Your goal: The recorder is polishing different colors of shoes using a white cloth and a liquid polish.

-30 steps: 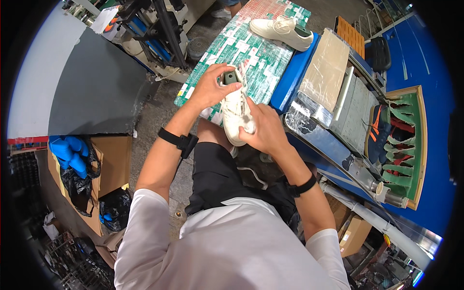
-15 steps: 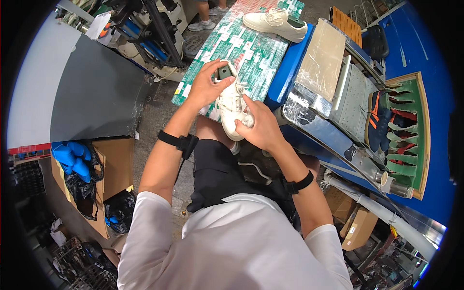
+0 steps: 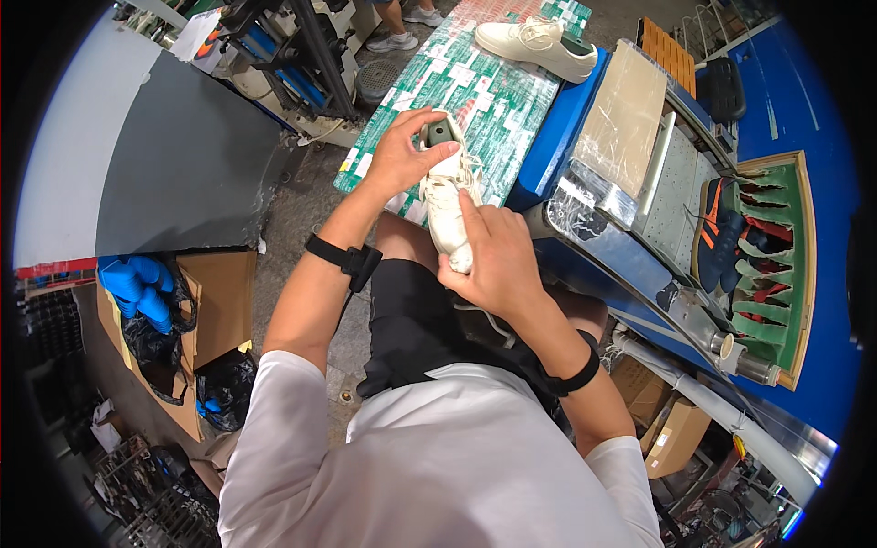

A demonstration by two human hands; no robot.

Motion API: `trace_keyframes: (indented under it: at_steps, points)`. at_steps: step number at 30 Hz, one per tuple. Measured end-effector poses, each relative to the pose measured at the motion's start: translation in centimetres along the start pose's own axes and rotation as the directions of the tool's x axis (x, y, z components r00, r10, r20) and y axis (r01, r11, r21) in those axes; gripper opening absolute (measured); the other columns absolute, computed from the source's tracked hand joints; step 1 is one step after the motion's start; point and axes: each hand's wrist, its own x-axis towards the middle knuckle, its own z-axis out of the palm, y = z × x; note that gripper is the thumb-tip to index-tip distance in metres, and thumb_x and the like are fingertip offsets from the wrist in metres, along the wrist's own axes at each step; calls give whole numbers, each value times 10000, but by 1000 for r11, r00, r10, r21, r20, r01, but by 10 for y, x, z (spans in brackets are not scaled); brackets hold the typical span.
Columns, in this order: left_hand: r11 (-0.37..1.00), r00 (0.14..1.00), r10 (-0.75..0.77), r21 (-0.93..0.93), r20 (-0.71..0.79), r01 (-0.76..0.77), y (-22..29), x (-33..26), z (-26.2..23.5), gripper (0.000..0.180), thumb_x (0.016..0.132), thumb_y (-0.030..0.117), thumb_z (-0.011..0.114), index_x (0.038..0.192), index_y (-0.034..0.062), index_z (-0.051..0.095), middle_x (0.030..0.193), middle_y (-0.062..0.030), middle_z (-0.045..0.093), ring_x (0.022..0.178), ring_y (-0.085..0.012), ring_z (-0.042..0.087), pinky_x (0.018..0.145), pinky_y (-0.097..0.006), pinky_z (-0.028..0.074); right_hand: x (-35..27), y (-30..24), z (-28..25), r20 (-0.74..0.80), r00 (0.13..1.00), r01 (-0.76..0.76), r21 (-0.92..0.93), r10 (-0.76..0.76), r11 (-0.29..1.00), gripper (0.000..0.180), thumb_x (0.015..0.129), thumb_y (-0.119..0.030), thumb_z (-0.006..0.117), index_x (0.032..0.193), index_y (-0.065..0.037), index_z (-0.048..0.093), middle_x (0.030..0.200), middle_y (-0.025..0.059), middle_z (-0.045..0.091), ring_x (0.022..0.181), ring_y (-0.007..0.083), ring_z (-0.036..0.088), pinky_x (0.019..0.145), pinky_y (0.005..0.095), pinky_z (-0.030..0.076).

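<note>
A cream lace-up sneaker (image 3: 445, 203) is held between my two hands, its toe pointing toward me and a dark green shoe last (image 3: 440, 131) showing in its opening. My left hand (image 3: 408, 151) is closed round the heel end, thumb over the collar. Around the toe end, my right hand (image 3: 498, 251) grips with the thumb at the tip and the index finger along the laces. Another cream sneaker (image 3: 537, 44), also with a green last inside, lies at the far end of the green-and-white patterned bench top (image 3: 470, 96).
Right of the bench stands a metal conveyor machine (image 3: 671, 173) with a dark sneaker (image 3: 719, 233) before a green-flapped opening. Far left is a black-framed machine (image 3: 292, 55); a person's feet (image 3: 395, 41) show beyond. Cardboard boxes (image 3: 215, 310) and black bags sit lower left.
The held sneaker has tipped, so its toe end looks narrower and sits lower. My right hand has shifted down and wrapped further round the toe. The view has moved slightly.
</note>
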Motion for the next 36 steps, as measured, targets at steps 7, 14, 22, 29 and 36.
trace_keyframes:
  at_steps: [7,14,22,29,36]
  points:
    - [999,1000,-26,-23,14,26,3,-2,1,631,871,350,976,1418,123,759,1576,-198,600,1473,-330,582,1193,-420,499,18,7,35,146,989,-50,81,38,995,851,807,-371,818,1458,134,607,1098,223,695,1033,394,679,968,502,520]
    - [999,999,-31,-28,23,31,-2,3,1,631,856,323,990,1407,118,760,1556,-185,595,1468,-327,579,1199,-411,496,19,-10,27,241,953,-256,328,182,909,822,831,-341,825,1451,146,594,1136,275,701,1087,438,690,971,511,545]
    - [997,998,52,-53,37,-50,-7,7,-11,625,883,216,954,1453,89,731,1556,-169,596,1437,-294,597,1163,-406,532,-10,12,-14,121,979,-200,416,164,887,876,832,-250,850,1578,68,518,1140,227,680,1040,418,682,953,496,549]
    - [683,903,-430,-656,-5,322,-60,-66,-37,651,1092,177,747,1658,19,466,1553,-154,638,1397,-246,650,1128,-386,569,-88,100,-83,-264,867,-409,107,422,906,899,800,-193,838,1596,62,508,1158,229,667,1046,414,675,974,490,555]
    - [574,778,-624,-717,-72,394,-48,-96,-15,604,1126,341,717,1616,94,464,1503,-105,664,1278,-247,728,975,-401,638,-188,201,-119,-354,770,-627,-270,530,731,944,812,-251,830,1625,71,473,1139,202,639,1071,414,617,992,514,494]
